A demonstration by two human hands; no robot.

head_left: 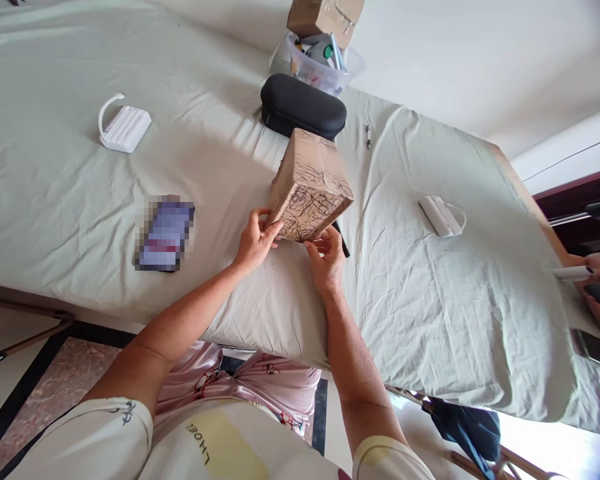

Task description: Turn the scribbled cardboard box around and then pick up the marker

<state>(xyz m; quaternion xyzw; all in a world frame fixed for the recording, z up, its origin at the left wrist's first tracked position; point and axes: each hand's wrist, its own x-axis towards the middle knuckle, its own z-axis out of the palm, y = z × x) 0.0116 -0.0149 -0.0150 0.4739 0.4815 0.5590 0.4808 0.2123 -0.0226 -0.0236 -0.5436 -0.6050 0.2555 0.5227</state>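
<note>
Both forearms reach up to a scribbled cardboard box (pixel 310 190) tilted above the cloth-covered table (pixel 430 313), left hand (pixel 255 241) pinching its seven-o'clock corner, right hand (pixel 326 257) fingertips under the five-o'clock edge; it looks light, stiff, best gripped at edges.

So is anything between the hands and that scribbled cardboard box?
Nothing visible: the left hand and right hand both already touch the cardboard box at its lower edge, tilted above the cloth-covered table.

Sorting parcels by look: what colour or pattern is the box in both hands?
Brown cardboard box covered with black scribbled lines, seen in the head view.
</note>
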